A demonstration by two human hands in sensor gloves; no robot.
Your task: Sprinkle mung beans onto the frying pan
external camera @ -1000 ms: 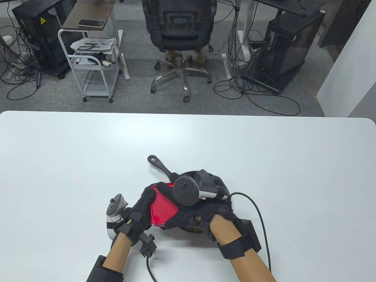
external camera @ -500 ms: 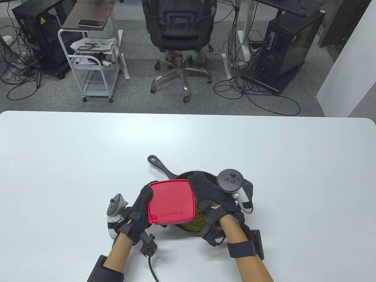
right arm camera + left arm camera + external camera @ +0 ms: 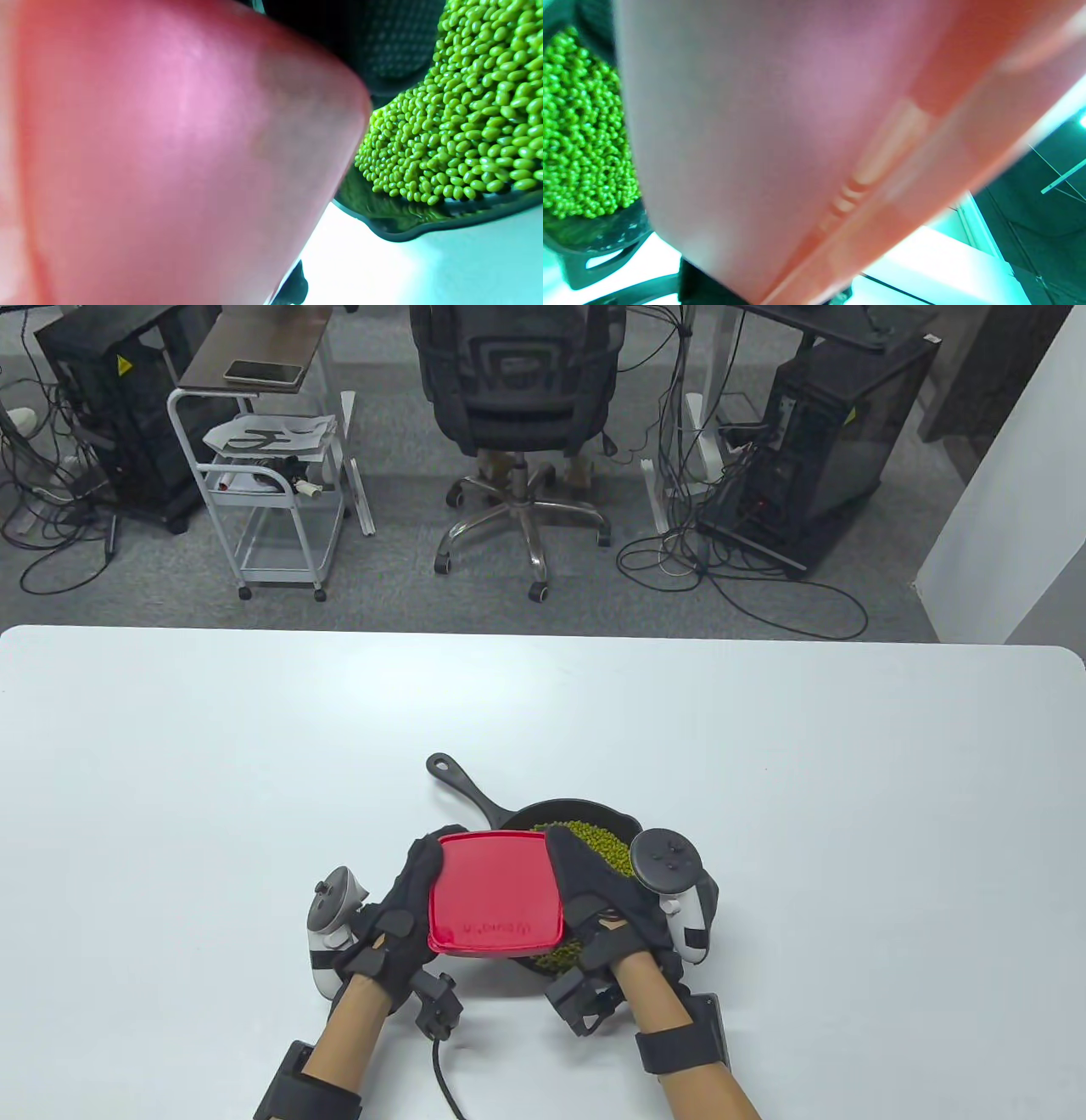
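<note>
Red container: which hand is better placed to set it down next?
Probably left. The left hand grips the red container on the side off the frying pan; the right hand is over the mung beans.

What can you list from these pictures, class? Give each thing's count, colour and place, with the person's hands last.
frying pan: one, black, on the table, handle pointing far-left
mung beans: many, green, heaped in the pan
container: one, red, upside down, over the pan's near-left part
table: one, white, under everything
office chair: one, black, beyond the table
left hand: black glove, holds the container's left side
right hand: black glove, holds its right side
</note>
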